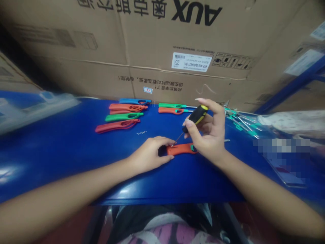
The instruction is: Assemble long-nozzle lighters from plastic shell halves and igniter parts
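An orange lighter casing (182, 149) with a green trigger lies on the blue table, partly covered at its right end by my right hand (212, 137). That hand is closed round a black and yellow screwdriver (197, 117), held tilted. The screwdriver's thin shaft points down to the casing's left end, by a narrow slot; whether the tip touches a screw is too small to see. My left hand (148, 154) grips the casing's left end between thumb and fingers. Behind it, a few tiny screws (141, 132) lie loose on the table.
Several coloured lighter casings, including a red one (115, 126), lie at the left back. Green (172, 105) and orange lighters (170, 110) with metal rods lie at the centre back. Several rods (243, 122) are piled right. A large cardboard box (152, 40) stands behind the blue table (76, 145).
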`<state>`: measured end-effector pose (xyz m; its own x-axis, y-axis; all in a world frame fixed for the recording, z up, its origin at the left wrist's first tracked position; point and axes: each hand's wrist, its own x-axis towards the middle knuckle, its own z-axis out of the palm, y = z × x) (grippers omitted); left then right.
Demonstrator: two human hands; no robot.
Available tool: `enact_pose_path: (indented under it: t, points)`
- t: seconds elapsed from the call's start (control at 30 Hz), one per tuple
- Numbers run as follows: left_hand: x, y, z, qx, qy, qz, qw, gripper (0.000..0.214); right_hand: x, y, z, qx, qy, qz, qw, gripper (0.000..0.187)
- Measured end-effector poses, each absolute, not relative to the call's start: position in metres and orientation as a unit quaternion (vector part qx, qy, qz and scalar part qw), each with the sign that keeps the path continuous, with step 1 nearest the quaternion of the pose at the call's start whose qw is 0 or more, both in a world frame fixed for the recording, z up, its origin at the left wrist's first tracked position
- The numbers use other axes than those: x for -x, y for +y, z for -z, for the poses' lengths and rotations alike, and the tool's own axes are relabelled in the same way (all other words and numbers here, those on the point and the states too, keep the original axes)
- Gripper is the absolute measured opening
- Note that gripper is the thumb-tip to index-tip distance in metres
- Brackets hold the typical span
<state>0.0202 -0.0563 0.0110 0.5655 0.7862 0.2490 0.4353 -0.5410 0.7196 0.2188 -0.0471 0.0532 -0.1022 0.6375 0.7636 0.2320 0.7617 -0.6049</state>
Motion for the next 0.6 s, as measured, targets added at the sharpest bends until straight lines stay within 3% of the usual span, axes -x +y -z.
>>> enact_pose_path:
  t: [0.6]
  points:
    - [-0.020,-0.060,-0.010,-0.867,0.313,-0.285,0.263,0.036,-0.221,-0.054,-0.039,0.218,-0.746,-0.166,0.607,0.053]
